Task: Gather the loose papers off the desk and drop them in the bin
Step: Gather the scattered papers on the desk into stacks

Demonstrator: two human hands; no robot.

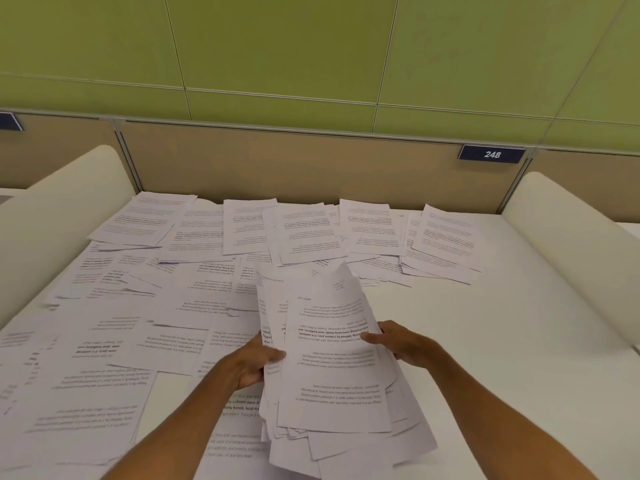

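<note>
- My left hand and right hand each pinch one side of the stack of sheets, thumbs on top and fingers underneath.
- The stack is ragged, with corners fanning out at the near end and the far end curling up. I'd tap it square on the desk before adding more.
- Most papers lie loose over the left and back of the desk, overlapping, up to the partition.
- Best way, I think, is to hold the stack in one hand and sweep sheets toward me with the other, sliding rather than lifting one by one.
- A firm pinch matters, since loose sheets slip out of the middle.
- No bin is in view, so that step waits.
</note>
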